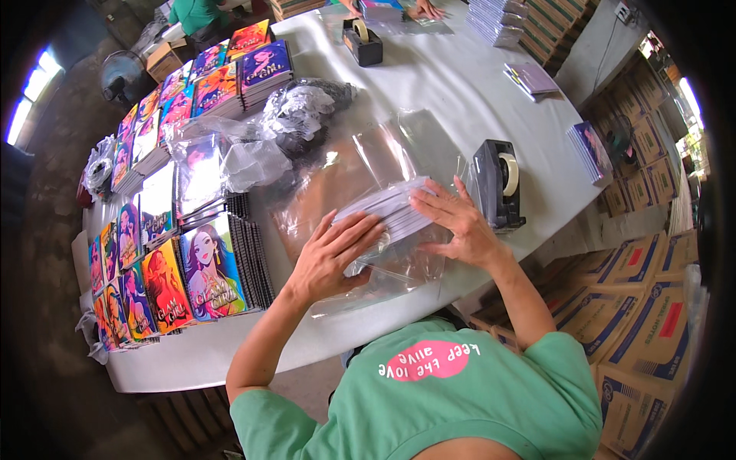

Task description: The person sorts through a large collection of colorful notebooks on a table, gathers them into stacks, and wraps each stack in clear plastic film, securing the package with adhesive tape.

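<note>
A stack of notebooks (395,217) in clear plastic wrap lies at the near edge of the table, its pale page edges showing. My left hand (335,257) rests on the stack's left end, fingers stretched out over the plastic and thumb toward me. At the right end lies my right hand (458,221), its fingers spread and touching the wrap. Under and beyond the stack spreads a clear plastic sheet (345,176). Just right of my right hand stands a black tape dispenser (488,180) with a pale roll.
Piles of colourful spiral notebooks (211,268) fill the table's left side. Crumpled plastic (295,115) lies behind them. A second tape dispenser (362,44) and wrapped stacks (498,19) are at the far side, near a co-worker's hands (425,9). Cardboard boxes (644,322) stand at right.
</note>
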A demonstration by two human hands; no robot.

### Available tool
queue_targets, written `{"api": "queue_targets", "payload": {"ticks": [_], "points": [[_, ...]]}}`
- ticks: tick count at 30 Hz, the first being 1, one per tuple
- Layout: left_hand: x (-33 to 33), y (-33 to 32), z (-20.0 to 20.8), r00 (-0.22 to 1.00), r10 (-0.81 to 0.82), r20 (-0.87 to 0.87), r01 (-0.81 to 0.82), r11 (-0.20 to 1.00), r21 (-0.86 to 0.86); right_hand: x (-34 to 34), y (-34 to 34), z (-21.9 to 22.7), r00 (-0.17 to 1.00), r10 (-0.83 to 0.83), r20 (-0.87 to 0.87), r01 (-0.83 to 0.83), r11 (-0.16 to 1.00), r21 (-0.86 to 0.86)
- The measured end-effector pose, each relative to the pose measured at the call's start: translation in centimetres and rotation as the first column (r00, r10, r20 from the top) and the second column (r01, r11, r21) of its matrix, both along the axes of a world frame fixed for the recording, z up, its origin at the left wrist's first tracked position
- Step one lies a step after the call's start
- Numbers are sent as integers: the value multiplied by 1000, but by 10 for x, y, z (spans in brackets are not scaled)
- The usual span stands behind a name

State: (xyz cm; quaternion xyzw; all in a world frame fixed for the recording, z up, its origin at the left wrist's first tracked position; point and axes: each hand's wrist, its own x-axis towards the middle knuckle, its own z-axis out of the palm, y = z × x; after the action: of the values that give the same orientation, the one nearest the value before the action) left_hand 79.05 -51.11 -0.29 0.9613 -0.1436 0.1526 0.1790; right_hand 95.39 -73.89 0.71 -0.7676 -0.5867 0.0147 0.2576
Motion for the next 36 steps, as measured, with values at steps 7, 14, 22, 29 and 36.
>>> {"api": "queue_targets", "payload": {"ticks": [7, 14, 22, 29, 36], "points": [[22, -8, 29, 986, -73, -148, 78, 997, 29, -43, 17, 18, 983, -170, 70, 178, 975, -131], [20, -9, 29, 982, -8, -189, 7, 1000, -5, -9, -9, 29, 886, -22, -463, 55, 997, 60], [24, -12, 37, 949, -11, -316, 55, 990, 132, 64, -136, -62, 202, -825, -528, 877, 392, -276], [25, -12, 38, 947, -32, -321, 94, 979, 180, 73, -152, -85, -99, -515, -851, 714, 559, -421], [29, -11, 41, 942, -43, -332, 83, 991, 106, 32, -164, -100, -78, -162, -984, 824, 545, -154]]}}
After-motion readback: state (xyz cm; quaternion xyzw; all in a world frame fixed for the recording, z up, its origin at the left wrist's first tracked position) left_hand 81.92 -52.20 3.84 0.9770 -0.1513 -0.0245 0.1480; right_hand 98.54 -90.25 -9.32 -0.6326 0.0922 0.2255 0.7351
